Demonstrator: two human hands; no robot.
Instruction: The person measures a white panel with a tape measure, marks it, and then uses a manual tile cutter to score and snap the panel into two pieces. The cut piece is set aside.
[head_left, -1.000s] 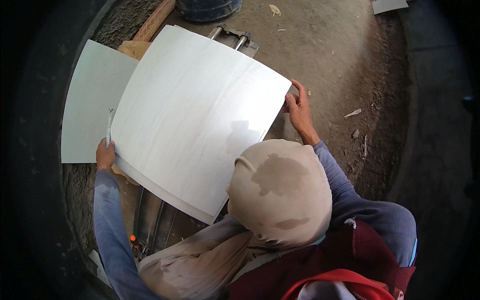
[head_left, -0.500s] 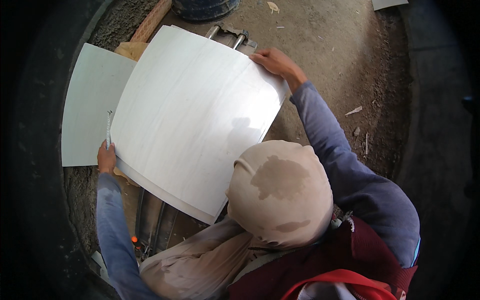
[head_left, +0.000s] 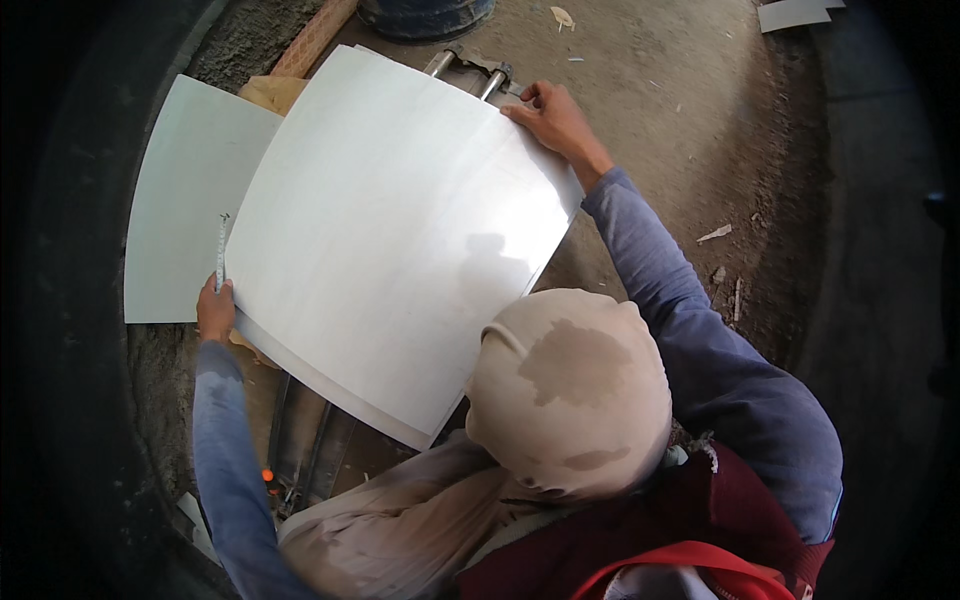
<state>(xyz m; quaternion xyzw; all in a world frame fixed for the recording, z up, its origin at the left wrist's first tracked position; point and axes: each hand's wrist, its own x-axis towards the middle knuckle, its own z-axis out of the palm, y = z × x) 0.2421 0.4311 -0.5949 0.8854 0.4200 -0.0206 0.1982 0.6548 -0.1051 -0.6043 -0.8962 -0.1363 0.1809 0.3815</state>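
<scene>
- The large white tile (head_left: 400,240) lies flat and slightly skewed across a manual tile cutter (head_left: 310,450), whose rails show at the near left and whose bar ends (head_left: 465,70) stick out past the tile's far edge. It looks stiff, heavy for its thinness and glossy, so probably slippery and brittle at the corners. Opposite edges seem the safest places to hold it, not one corner.
- A second white tile (head_left: 190,200) lies to the left, partly under the large one, on the dusty concrete floor (head_left: 680,120).
- The right hand (head_left: 550,115) rests at the far right corner of the large tile, fingers curled over the edge and pressing down.
- The left hand (head_left: 214,310) sits at the near left edge, closed around a thin pencil-like marker (head_left: 221,250) that lies along the edge. I cannot tell how firmly it also grips the tile.
</scene>
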